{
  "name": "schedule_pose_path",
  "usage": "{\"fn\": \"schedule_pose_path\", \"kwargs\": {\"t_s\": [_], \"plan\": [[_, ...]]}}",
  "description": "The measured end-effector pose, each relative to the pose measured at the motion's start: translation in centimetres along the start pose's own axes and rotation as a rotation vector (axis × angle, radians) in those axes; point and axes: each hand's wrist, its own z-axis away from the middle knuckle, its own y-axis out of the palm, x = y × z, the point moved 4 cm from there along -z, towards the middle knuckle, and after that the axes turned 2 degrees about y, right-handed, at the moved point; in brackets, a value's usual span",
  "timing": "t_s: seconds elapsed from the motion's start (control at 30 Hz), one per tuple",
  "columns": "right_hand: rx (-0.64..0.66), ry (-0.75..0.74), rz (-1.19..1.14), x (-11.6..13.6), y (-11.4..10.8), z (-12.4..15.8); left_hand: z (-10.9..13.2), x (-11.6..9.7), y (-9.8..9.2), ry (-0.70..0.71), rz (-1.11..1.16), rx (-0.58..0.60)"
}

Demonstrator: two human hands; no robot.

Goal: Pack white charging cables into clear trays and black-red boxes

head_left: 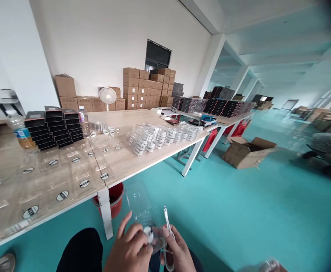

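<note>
My right hand (178,247) is closed around a white cable (167,223), a looped charging cable whose plug end points up. Against it I see a clear plastic blister tray (139,202), tilted over my lap, with a white round piece (148,233) near its lower end. My left hand (133,243) lies curled over the lower left part of this tray, its index finger raised. Its palm side is hidden. On the table (120,166) to the left, several clear trays with round black-and-white labels (62,195) are laid out in rows.
Bagged white cables (160,138) are piled along the table edge. Stacked black boxes (54,128) stand at the left beside drink bottles (23,132). A red bucket (117,200) sits under the table. An opened carton (246,151) rests on the floor to the right.
</note>
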Motion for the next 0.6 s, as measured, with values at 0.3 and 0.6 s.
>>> {"fn": "schedule_pose_path", "kwargs": {"t_s": [0.3,0.6], "plan": [[0.077,-0.058,0.341,-2.7,0.0,1.1,7.4,1.0,3.2,-0.326,0.289,-0.166],[0.048,0.047,0.629,-5.8,-0.5,2.0,8.6,6.4,4.5,-1.250,1.271,-0.354]]}}
